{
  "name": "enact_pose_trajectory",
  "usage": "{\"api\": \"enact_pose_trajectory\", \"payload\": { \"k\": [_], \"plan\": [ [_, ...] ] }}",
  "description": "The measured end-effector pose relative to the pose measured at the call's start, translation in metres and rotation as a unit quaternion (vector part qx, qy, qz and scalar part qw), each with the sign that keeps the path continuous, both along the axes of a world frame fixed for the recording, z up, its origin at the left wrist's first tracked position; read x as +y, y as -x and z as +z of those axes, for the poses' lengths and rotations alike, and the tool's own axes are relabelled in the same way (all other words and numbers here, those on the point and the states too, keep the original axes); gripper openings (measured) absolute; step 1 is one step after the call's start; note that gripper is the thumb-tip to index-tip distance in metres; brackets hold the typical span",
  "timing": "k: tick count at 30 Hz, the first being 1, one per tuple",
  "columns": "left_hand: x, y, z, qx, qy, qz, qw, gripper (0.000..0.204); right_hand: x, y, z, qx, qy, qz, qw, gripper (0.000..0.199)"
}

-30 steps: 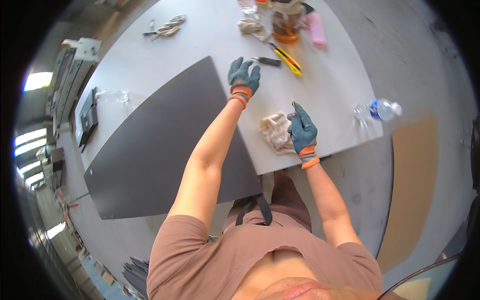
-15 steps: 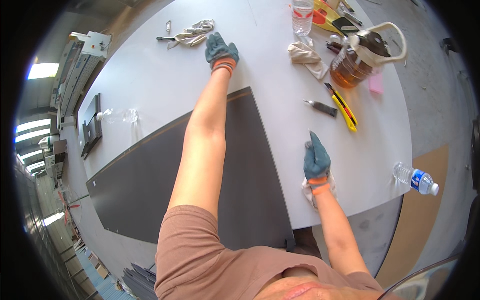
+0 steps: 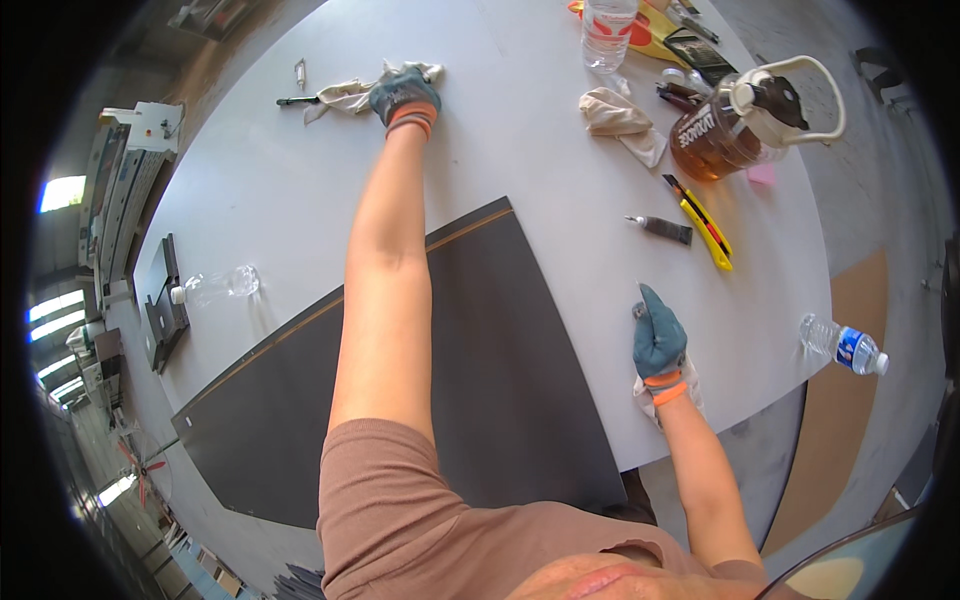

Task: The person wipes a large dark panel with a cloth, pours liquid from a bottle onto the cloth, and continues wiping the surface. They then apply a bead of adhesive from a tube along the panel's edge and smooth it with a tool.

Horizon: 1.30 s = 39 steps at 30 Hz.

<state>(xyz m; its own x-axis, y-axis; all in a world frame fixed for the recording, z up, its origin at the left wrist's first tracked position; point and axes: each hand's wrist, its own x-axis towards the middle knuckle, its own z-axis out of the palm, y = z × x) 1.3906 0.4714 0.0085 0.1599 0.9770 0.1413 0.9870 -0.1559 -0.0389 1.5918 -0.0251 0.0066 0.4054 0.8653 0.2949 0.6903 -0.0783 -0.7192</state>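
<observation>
At the far side of the table my left hand (image 3: pixel 405 98), in a blue-green glove with an orange cuff, is closed over a crumpled off-white cloth (image 3: pixel 347 97). A dark pen-like tool (image 3: pixel 297 100) lies at the cloth's left end, a small clear tube (image 3: pixel 300 72) beyond it. My right hand (image 3: pixel 660 338), gloved alike, rests closed at the table's right side, a thin tip showing by its fingers; what it grips is hidden. Another pale cloth (image 3: pixel 694 388) shows under its wrist. A dark squeeze tube (image 3: pixel 665 230) and a yellow utility knife (image 3: pixel 710 230) lie beyond.
A dark flat panel (image 3: pixel 510 370) lies on the pale table (image 3: pixel 520 120) under my left arm. Clear bottles (image 3: pixel 220 287) lie at left and right (image 3: pixel 845 345). At the far right stand a handled jug (image 3: pixel 720 130), an upright bottle (image 3: pixel 607 40) and a cloth (image 3: pixel 625 120).
My left hand has gone from spread fingers beside the far cloth to closed over it, moving left. The right hand keeps its place by the table edge. The whole view has shifted slightly.
</observation>
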Motion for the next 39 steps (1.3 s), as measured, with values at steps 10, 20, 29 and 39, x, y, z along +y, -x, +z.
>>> {"api": "enact_pose_trajectory", "payload": {
  "k": [10,20,29,39],
  "plan": [
    [-0.263,-0.026,0.105,-0.800,0.065,-0.058,0.593,0.042,-0.006,-0.018,-0.017,0.209,-0.008,-0.043,0.977,0.034],
    [-0.562,-0.054,0.209,-0.738,0.205,-0.099,0.635,0.048,-0.125,0.045,0.198,0.621,0.050,0.068,0.780,0.027],
    [-0.632,-0.062,0.229,-0.780,0.245,0.017,0.575,0.025,-0.214,0.044,0.223,0.519,0.015,0.150,0.841,0.021],
    [-0.661,-0.050,0.247,-0.881,0.250,-0.029,0.402,0.037,-0.250,0.029,0.252,0.626,0.095,0.093,0.769,0.027]
  ]
}}
